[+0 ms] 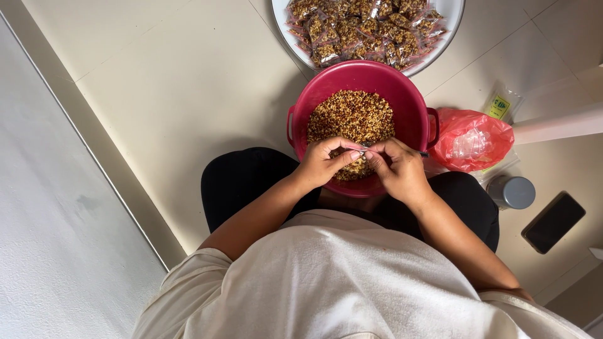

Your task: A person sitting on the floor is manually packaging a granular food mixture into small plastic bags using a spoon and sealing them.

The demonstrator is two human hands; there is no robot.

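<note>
We sit on the pale tiled floor point(176, 81) with a red basin point(358, 81) of brown crumbly snack mix point(352, 116) between our knees; beyond it a white tray point(453, 19) holds filled sachets point(364, 28). A red plastic bag point(471, 139), grey cup point(512, 191) and dark phone point(553, 221) lie to the right. Over the basin our left hand point(323, 163) and right hand point(399, 169) meet, fingertips pinched together on a small clear sachet point(365, 149). We judge we are at the opening or sealing step; the mouth needs a steady, even grip.
</note>
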